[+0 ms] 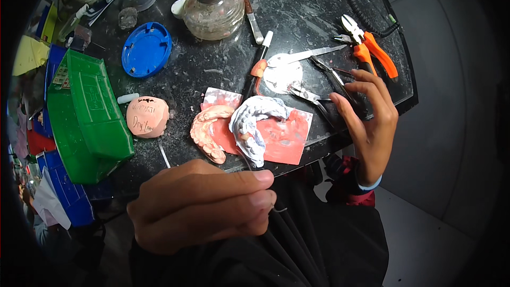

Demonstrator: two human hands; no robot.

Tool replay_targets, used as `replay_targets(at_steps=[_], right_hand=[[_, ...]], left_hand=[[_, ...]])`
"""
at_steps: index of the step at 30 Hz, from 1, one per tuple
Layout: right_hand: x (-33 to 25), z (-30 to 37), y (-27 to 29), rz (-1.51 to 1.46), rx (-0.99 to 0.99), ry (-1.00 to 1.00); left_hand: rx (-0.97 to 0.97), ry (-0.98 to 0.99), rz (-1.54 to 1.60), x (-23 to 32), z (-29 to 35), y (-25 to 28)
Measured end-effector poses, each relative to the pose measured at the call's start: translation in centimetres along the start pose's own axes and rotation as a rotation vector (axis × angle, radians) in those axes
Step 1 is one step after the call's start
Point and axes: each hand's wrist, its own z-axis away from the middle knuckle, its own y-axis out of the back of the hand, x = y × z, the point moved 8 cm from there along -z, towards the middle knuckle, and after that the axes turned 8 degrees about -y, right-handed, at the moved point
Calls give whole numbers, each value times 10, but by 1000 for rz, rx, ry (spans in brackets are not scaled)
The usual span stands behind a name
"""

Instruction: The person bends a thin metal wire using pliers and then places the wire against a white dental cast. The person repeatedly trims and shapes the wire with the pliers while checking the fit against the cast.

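My left hand (204,202) is close to the camera at the lower middle, thumb and fingers pinched on a thin bent metal wire (280,210). My right hand (374,122) is at the right table edge, thumb and fingers apart around the dark handles of small pliers (305,94). A second slim pair of pliers (328,68) lies beside them. Beyond my left hand, a grey-white horseshoe dental cast (249,125) and a peach dental cast (204,134) rest on red wax sheets (281,141).
Orange-handled side cutters (372,48) lie at the far right. A scalpel (308,54), a marker (261,56) and a glass burner (215,13) stand or lie farther back. On the left are a blue lid (146,50), a pink plaster block (147,118) and a green bin (87,111).
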Motion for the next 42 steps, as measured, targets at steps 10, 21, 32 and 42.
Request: replay_targets(at_steps=[10, 21, 32, 42], right_hand=[[1, -14, -22, 306, -44, 120], [-66, 46, -10, -811, -150, 589], [-82, 45, -25, -778, -193, 550], [-79, 48, -25, -795, -122, 497]], left_hand=[[-32, -116, -233, 18, -2, 2], [53, -50, -314, 23, -3, -4], [122, -105, -415, 25, 3, -5], [119, -128, -449, 24, 7, -4]])
